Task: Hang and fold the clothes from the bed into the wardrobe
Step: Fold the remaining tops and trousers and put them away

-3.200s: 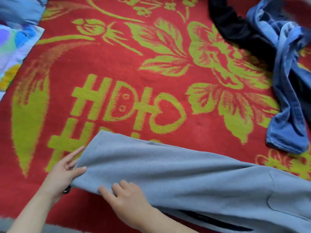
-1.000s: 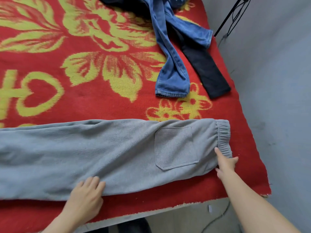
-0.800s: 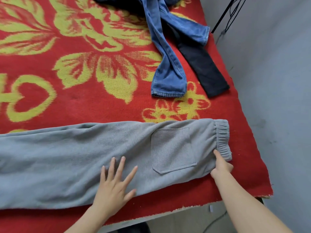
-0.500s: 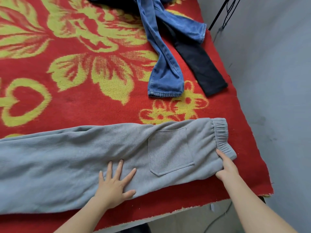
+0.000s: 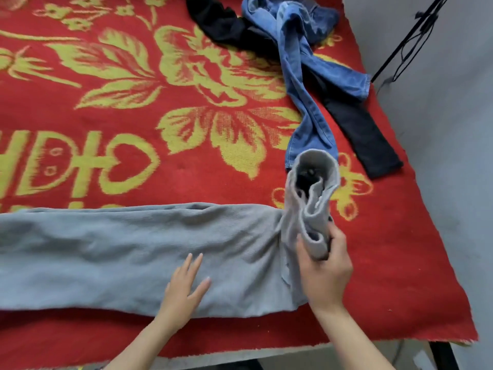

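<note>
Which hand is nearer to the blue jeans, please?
Right. The right hand grips the raised waistband of the grey sweatpants, close to the blue jeans; the left hand rests flat on the sweatpants, farther off.

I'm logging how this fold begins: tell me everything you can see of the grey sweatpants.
The grey sweatpants look like soft fleece. They lie lengthwise along the near edge of the red blanket, running out of frame at left. Their waistband end stands lifted, opening showing a dark inside, gripped by the right hand. The left hand presses flat on the fabric, fingers straight.
</note>
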Action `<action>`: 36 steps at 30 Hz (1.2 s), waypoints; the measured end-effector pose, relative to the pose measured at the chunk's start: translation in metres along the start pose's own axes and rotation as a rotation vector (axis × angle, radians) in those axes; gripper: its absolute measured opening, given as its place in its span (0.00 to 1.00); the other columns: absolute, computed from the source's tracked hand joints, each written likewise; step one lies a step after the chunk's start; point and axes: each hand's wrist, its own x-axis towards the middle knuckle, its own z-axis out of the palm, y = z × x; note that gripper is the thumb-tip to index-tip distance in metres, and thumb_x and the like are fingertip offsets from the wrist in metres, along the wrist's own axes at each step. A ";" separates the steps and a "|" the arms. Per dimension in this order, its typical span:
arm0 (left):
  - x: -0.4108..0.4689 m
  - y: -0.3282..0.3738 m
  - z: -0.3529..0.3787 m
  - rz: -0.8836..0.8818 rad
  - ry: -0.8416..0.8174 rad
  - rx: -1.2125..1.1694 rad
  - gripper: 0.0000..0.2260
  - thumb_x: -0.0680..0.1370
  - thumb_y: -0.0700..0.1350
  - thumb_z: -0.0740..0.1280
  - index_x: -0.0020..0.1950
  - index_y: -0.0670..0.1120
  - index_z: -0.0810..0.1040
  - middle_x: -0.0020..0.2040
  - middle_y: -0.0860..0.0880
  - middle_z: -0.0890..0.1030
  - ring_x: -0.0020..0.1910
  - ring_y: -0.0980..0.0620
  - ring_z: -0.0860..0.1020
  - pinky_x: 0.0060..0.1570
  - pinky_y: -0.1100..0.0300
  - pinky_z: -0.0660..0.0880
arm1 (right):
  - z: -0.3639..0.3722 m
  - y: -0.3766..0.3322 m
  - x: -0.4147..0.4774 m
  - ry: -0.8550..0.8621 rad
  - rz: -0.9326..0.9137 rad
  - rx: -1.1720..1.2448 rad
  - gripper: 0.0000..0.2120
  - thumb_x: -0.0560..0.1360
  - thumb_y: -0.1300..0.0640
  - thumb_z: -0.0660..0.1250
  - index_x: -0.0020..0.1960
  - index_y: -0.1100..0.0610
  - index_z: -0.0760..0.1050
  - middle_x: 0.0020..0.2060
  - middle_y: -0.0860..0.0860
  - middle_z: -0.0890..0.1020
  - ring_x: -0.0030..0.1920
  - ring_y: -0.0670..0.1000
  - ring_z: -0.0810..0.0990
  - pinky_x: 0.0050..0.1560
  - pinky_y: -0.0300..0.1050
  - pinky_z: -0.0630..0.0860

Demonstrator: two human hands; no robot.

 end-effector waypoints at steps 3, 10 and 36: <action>0.006 -0.010 -0.038 -0.326 0.145 -0.826 0.29 0.78 0.64 0.52 0.74 0.51 0.59 0.72 0.43 0.66 0.69 0.42 0.67 0.69 0.49 0.60 | 0.047 -0.016 -0.072 -0.359 -0.371 -0.166 0.18 0.67 0.49 0.65 0.55 0.53 0.70 0.49 0.47 0.75 0.52 0.48 0.74 0.52 0.43 0.74; -0.006 -0.053 -0.059 -0.104 0.274 -0.005 0.27 0.81 0.52 0.59 0.77 0.46 0.55 0.76 0.41 0.56 0.74 0.42 0.56 0.72 0.49 0.54 | 0.053 0.020 -0.134 -0.894 -0.502 -0.513 0.22 0.69 0.42 0.60 0.59 0.50 0.69 0.58 0.55 0.78 0.60 0.53 0.75 0.52 0.47 0.77; -0.007 -0.038 -0.030 0.124 -0.264 -0.003 0.29 0.69 0.66 0.53 0.68 0.68 0.47 0.75 0.59 0.42 0.73 0.60 0.39 0.74 0.57 0.42 | 0.063 -0.109 -0.002 -0.670 0.532 -0.207 0.11 0.66 0.60 0.73 0.44 0.54 0.73 0.40 0.50 0.80 0.42 0.52 0.79 0.45 0.51 0.75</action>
